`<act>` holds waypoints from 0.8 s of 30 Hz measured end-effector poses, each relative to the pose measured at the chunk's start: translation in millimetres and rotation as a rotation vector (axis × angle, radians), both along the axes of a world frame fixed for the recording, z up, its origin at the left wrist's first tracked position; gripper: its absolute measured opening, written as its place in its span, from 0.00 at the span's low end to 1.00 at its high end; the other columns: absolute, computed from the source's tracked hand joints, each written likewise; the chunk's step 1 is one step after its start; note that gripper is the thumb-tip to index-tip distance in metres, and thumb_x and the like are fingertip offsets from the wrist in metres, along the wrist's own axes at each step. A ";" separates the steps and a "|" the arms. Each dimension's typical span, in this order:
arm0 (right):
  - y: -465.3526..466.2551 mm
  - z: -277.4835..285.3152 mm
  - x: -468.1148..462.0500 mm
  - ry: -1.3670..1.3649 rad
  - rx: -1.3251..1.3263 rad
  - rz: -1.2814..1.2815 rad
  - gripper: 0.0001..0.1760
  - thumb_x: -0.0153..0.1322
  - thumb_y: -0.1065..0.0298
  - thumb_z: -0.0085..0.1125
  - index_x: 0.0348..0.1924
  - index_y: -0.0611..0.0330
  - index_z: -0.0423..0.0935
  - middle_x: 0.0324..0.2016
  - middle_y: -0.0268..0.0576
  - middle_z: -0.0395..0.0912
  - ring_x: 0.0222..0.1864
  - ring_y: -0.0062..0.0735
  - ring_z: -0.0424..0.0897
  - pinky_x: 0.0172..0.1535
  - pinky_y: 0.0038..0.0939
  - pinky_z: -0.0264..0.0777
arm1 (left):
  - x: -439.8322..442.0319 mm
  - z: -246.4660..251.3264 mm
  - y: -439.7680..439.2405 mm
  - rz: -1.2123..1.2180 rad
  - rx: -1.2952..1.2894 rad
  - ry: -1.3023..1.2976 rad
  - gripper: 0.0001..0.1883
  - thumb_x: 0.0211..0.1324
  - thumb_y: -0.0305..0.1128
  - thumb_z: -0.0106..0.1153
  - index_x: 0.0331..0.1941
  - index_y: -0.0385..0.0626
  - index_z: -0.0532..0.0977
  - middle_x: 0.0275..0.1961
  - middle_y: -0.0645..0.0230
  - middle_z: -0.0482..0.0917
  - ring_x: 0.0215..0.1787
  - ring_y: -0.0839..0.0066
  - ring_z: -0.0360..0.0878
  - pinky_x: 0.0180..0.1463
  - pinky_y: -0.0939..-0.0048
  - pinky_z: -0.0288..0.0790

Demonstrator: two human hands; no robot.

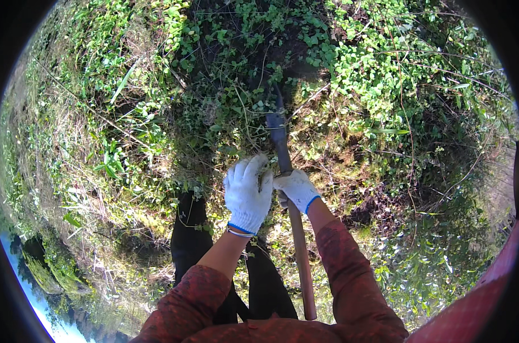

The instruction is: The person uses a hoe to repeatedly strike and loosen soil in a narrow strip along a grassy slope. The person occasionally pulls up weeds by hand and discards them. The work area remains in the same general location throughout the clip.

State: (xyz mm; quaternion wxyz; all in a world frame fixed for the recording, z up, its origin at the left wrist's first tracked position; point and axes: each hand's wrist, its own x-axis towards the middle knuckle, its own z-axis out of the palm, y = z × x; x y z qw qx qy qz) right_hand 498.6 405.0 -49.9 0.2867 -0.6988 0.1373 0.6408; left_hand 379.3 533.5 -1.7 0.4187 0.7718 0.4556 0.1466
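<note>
My left hand (248, 191), in a white knit glove with a blue cuff, is raised beside the tool, fingers curled around a bit of dry plant matter near the fingertips. My right hand (297, 189), gloved alike, is closed around the upper shaft of a long-handled tool with a dark metal blade (277, 127). Its wooden handle (301, 261) runs down past my right forearm towards my body. Leaves and vines partly cover the far end of the blade, so its exact shape is hidden.
Dense green creepers (362, 73) and dry stems cover the ground ahead. A long thin stem (92, 112) lies at the left, and thin arching stems cross the upper right. My dark-trousered legs (191, 231) stand in the growth. Pink checked fabric (469, 313) shows at the lower right.
</note>
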 end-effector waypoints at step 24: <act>53.9 -43.3 25.8 -0.514 -0.294 0.693 0.15 0.71 0.64 0.60 0.46 0.66 0.76 0.27 0.53 0.83 0.27 0.43 0.87 0.31 0.42 0.82 | -5.3 -5.9 16.8 0.062 -0.093 0.022 0.18 0.60 0.36 0.67 0.55 0.53 0.80 0.51 0.66 0.83 0.58 0.58 0.78 0.62 0.54 0.70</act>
